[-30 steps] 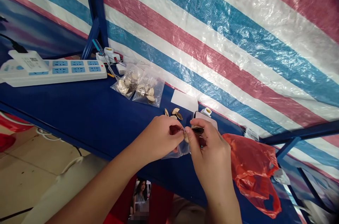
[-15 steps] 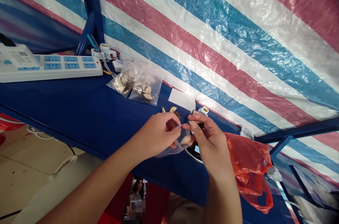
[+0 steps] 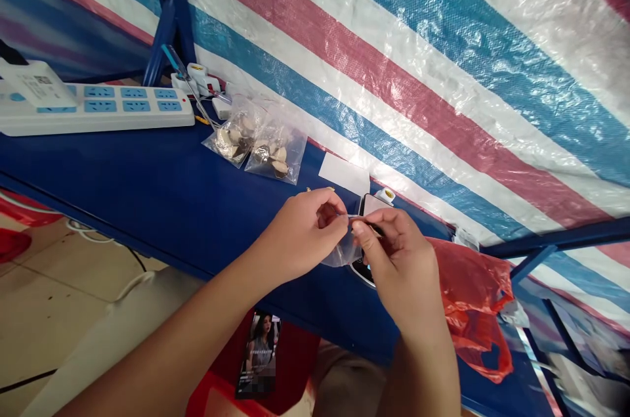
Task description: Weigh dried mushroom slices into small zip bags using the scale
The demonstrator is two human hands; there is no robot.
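My left hand pinches the rim of a small clear plastic bag above the blue table. Close beside it, my right hand holds a dark-skinned slice between thumb and fingers, at the bag's mouth. Whether the right fingertips also grip the bag's edge is hard to make out. Partly hidden behind both hands is a small digital scale. Two clear bags, one on the left and one on the right, lie farther back with pale, dark-edged slices inside.
A white power strip lies at the left, near a blue-handled tool. White paper is by the striped sheet. A red plastic bag lies at the right. Below the table edge is a phone.
Both hands have come closer together at the bag's mouth. The pale slice seen in the bag earlier is now hidden. The whole view has shifted slightly.
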